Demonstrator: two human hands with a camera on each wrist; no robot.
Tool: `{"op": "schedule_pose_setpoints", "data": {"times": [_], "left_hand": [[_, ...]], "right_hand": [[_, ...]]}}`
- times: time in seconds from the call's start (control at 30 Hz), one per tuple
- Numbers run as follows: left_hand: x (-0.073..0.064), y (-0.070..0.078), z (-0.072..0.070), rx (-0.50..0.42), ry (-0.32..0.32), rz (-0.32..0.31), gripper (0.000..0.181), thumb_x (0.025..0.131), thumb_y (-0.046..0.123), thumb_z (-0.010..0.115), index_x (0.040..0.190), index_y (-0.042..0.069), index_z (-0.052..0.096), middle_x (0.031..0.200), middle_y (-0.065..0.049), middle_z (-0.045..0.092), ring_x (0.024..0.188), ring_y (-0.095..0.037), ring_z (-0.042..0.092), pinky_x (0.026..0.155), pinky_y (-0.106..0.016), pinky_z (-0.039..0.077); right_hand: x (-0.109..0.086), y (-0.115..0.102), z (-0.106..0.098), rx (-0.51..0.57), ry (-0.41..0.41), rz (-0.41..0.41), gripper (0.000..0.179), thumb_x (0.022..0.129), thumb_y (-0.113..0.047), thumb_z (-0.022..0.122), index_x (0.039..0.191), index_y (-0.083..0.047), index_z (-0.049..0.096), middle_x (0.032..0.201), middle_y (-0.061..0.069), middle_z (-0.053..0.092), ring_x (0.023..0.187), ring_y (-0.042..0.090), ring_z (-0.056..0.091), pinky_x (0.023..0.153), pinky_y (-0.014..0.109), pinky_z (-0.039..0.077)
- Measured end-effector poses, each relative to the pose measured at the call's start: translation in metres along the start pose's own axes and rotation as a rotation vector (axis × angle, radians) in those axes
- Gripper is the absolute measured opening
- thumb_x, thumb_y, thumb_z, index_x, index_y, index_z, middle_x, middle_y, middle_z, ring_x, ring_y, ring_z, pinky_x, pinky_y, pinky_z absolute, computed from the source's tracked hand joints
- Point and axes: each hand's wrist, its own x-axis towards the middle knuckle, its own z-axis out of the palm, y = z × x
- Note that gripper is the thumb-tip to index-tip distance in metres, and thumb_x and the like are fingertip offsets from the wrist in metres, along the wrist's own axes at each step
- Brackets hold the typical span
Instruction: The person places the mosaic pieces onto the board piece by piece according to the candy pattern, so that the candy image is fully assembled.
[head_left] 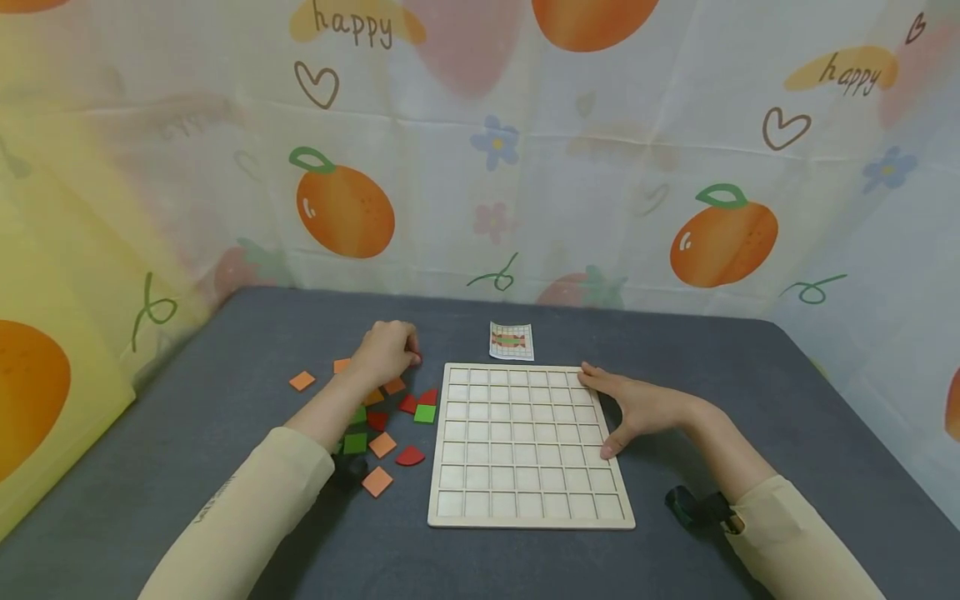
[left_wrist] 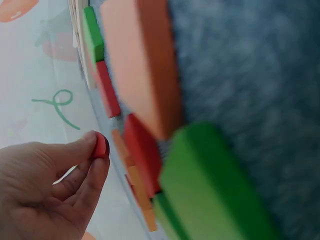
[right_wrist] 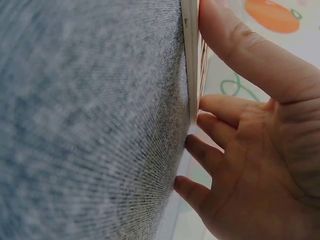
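Observation:
My left hand point(head_left: 384, 352) pinches a small red block point(left_wrist: 101, 145) between thumb and fingertips, over the far end of the loose pieces. Below it lie flat coloured blocks: green squares point(head_left: 355, 443), orange diamonds point(head_left: 377, 481) and red pieces point(head_left: 410, 456), some hidden by the left forearm. A pale wooden grid board point(head_left: 525, 433) lies to their right, its cells holding no pieces. My right hand point(head_left: 637, 406) rests at the board's right edge with fingers spread. In the right wrist view its thumb point(right_wrist: 235, 45) touches the board's edge point(right_wrist: 190, 55).
A small printed card point(head_left: 512, 342) with a coloured grid pattern lies just beyond the board. The dark grey tabletop point(head_left: 570, 567) runs back to a fruit-printed cloth point(head_left: 442, 192). One orange diamond point(head_left: 302, 381) lies apart at the far left.

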Motion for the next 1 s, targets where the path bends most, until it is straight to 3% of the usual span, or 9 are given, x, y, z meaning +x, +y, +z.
{"op": "schedule_pose_setpoints", "data": {"times": [0.13,0.2,0.37,0.47,0.8,1.0], "left_hand": [[0.001,0.005,-0.006,-0.065,0.001,0.032,0.018,0.093,0.003,0.061,0.109,0.002,0.071,0.086,-0.013,0.07,0.063,-0.018,0.059,0.057,-0.026,0.044],[0.0,0.008,-0.01,-0.126,-0.012,0.045,0.022,0.095,0.005,0.06,0.114,0.002,0.07,0.088,-0.014,0.071,0.066,-0.022,0.063,0.06,-0.027,0.048],[-0.005,0.018,-0.017,-0.28,-0.057,0.045,0.02,0.096,0.008,0.06,0.112,0.002,0.071,0.099,-0.015,0.073,0.09,-0.033,0.072,0.079,-0.037,0.058],[-0.006,0.023,-0.017,-0.331,-0.074,0.034,0.02,0.096,0.01,0.062,0.112,0.002,0.07,0.102,-0.016,0.073,0.094,-0.034,0.071,0.084,-0.042,0.059],[-0.012,0.036,-0.01,-0.387,-0.124,0.025,0.017,0.092,0.016,0.068,0.105,0.007,0.074,0.096,-0.009,0.075,0.092,-0.031,0.071,0.083,-0.041,0.057],[-0.015,0.037,-0.001,-0.387,-0.16,0.043,0.009,0.09,0.014,0.071,0.096,0.009,0.075,0.091,-0.008,0.076,0.084,-0.026,0.071,0.077,-0.039,0.057]], "right_hand": [[0.0,-0.001,0.0,0.005,0.0,-0.003,0.121,0.072,-0.044,0.086,0.159,-0.004,0.01,0.167,0.02,-0.003,0.152,0.049,0.0,0.115,0.072,0.014],[-0.001,-0.001,0.0,0.005,0.0,-0.004,0.121,0.072,-0.044,0.085,0.159,-0.004,0.01,0.167,0.02,-0.003,0.152,0.049,0.0,0.115,0.072,0.014],[-0.001,-0.001,0.0,0.005,0.001,-0.01,0.121,0.073,-0.043,0.085,0.159,-0.004,0.01,0.167,0.02,-0.003,0.153,0.048,0.0,0.115,0.072,0.013],[0.0,0.0,0.0,0.009,-0.001,-0.014,0.121,0.073,-0.042,0.086,0.159,-0.004,0.01,0.167,0.02,-0.004,0.152,0.048,-0.001,0.115,0.072,0.013],[0.0,0.0,0.0,0.011,-0.001,-0.02,0.12,0.073,-0.042,0.086,0.158,-0.003,0.011,0.167,0.021,-0.003,0.152,0.049,0.0,0.114,0.072,0.014],[0.0,0.001,0.0,0.013,0.002,-0.02,0.12,0.073,-0.042,0.086,0.158,-0.003,0.011,0.167,0.021,-0.003,0.152,0.049,0.0,0.115,0.072,0.013]]}}
